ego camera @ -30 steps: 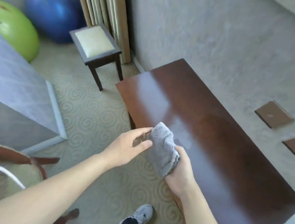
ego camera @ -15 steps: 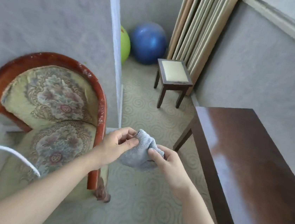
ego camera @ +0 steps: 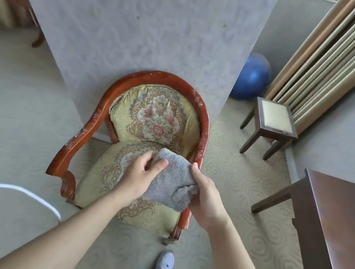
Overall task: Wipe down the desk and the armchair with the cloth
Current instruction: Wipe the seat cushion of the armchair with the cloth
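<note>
Cloth (ego camera: pixel 172 179), grey, held up over the armchair (ego camera: pixel 152 118) seat near its front right corner, not touching fabric as far as visible. Left hand (ego camera: pixel 139 175) pinches the top edge w/ thumb & fingers; right hand (ego camera: pixel 205 198) grips the bunched lower end.

Risks: bunched wad likely wipes w/ little contact area; chipped wood rim could snag loops.

Count: 1 cloth, 1 armchair, 1 desk (ego camera: pixel 338 230) at right edge, 1 stool (ego camera: pixel 273 119), 1 blue ball (ego camera: pixel 252 76), 2 hands.
</note>
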Tool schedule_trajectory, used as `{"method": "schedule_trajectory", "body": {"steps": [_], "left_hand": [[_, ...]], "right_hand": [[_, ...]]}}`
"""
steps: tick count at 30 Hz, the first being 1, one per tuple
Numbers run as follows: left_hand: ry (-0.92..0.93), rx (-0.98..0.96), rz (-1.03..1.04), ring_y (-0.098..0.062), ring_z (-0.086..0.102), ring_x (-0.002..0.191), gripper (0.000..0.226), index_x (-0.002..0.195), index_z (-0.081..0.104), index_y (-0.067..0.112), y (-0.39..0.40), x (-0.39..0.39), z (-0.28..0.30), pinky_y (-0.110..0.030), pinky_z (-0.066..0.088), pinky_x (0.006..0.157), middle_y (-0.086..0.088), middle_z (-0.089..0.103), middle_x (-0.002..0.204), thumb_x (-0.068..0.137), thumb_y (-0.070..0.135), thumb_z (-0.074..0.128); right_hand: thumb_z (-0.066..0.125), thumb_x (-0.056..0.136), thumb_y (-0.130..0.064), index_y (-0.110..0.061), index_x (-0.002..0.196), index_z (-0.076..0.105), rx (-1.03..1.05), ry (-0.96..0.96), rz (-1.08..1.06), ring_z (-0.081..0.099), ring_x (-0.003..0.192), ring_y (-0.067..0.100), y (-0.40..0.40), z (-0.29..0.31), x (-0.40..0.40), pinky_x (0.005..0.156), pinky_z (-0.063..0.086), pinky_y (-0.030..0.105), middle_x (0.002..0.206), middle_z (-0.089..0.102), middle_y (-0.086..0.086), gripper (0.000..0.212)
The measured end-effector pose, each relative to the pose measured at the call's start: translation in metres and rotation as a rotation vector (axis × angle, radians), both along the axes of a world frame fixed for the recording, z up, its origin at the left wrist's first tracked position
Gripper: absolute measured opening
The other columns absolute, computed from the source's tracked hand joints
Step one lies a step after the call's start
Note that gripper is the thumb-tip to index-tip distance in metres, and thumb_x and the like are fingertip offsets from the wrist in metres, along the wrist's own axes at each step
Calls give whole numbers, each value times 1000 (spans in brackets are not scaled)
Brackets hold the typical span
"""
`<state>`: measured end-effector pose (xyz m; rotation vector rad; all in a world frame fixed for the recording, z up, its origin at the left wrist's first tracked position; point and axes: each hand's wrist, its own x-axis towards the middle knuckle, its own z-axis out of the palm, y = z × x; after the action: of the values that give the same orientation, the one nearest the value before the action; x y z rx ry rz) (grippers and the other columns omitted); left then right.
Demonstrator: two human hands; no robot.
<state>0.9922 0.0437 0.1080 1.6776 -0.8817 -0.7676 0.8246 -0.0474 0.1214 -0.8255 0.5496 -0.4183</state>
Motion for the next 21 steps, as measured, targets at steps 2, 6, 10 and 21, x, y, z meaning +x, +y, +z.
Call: {"method": "schedule_trajectory", "body": {"steps": [2, 6, 10, 21], "left_hand": [[31, -43, 65, -8, 58, 78, 53, 92, 63, 26, 2, 8, 2, -32, 42, 75, -6, 68, 86, 77, 77, 58], [73, -60, 117, -17, 61, 75, 64, 93, 67, 20, 7, 26, 2, -39, 46, 73, -12, 68, 83, 73, 81, 64], [116, 24, 148, -19, 63, 76, 71, 94, 68, 11, 16, 52, -19, -50, 51, 71, -20, 70, 87, 71, 78, 68], [-18, 433, 123, 6, 63, 73, 26, 83, 63, 31, 41, 154, -113, -17, 41, 67, 22, 69, 73, 96, 53, 54]], "right_hand": [[41, 102, -51, -1, 139, 53, 162, -109, 20, 53, 132, 33, 1, -8, 14, 106, 48, 43, 141, 56, 21, 64], [51, 93, -60, -6, 150, 39, 238, -139, 195, 38, 143, 34, 9, -32, 42, 118, 31, 48, 154, 40, 20, 80], [58, 98, -43, -6, 149, 42, 328, -84, 368, 35, 144, 39, 22, -66, 75, 120, 25, 53, 154, 39, 23, 65], [48, 102, -46, -8, 137, 58, 480, 96, 144, 49, 137, 31, 7, -123, 151, 113, 40, 45, 145, 53, 18, 52]]}}
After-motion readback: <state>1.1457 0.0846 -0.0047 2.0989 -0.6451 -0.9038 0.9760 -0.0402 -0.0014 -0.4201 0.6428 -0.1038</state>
